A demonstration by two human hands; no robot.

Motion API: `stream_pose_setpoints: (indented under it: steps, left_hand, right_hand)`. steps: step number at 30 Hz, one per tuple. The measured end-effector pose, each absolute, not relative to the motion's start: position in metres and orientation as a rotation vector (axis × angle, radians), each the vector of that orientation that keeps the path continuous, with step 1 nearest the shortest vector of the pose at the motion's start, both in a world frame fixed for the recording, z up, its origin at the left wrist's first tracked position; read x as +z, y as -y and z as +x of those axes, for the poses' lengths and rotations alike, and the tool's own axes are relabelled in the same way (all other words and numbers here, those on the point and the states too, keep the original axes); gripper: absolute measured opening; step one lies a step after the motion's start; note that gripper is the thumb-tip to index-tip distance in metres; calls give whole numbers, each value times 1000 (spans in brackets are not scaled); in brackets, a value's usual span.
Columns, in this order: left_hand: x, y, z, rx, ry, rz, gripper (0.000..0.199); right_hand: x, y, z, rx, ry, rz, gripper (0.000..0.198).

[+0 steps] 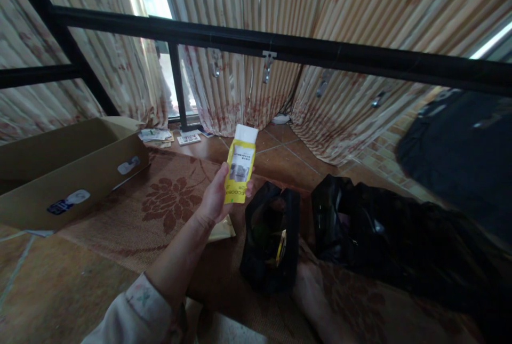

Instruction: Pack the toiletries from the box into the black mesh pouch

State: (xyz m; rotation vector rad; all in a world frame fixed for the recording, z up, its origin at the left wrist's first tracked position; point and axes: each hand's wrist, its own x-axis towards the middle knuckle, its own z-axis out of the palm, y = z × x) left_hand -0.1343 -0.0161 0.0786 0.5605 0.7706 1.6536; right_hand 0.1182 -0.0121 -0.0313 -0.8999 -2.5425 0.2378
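Observation:
My left hand (216, 193) is closed around a flat yellow packet (240, 170), raised above the carpet and tilted slightly. Printed text and a pale label show on its front, and a white piece sticks up from its top end. Close by on the right is an open black bag (250, 237), its mouth facing me, with a yellow-edged item (281, 248) inside. My right hand (309, 279) is against the right side of this bag, its fingers lost in shadow. A pale yellow flat packet (222, 230) lies on the carpet behind my left wrist.
A long open cardboard box (100, 173) stands at the left. Shiny black plastic (376, 226) spreads over the right side. A dark metal rail (224, 34) with hanging clips crosses before the curtains (352, 8). Papers (156, 135) lie on the tiles beyond the patterned carpet (132, 226).

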Motion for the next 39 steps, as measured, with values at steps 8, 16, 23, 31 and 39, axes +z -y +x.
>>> stream_pose_setpoints:
  steps: [8,16,23,31,39]
  left_hand:
    - [84,18,-131,1628,-765,496,61]
    - [82,19,-136,1598,-669,483,59]
    - [83,21,-137,1582,-620,500,55]
    - [75,21,-139,1515,-604,608,55]
    - [74,25,-137,1464,-638,829,48]
  right_hand:
    - [-33,13,118,261,2510,-925,41]
    - [-32,13,120,269,2534,-911,39]
    - [-35,13,120,239,2495,-893,40]
    - [-34,11,121,241,2514,-884,44]
    - [-21,14,117,288,2500,-878,41]
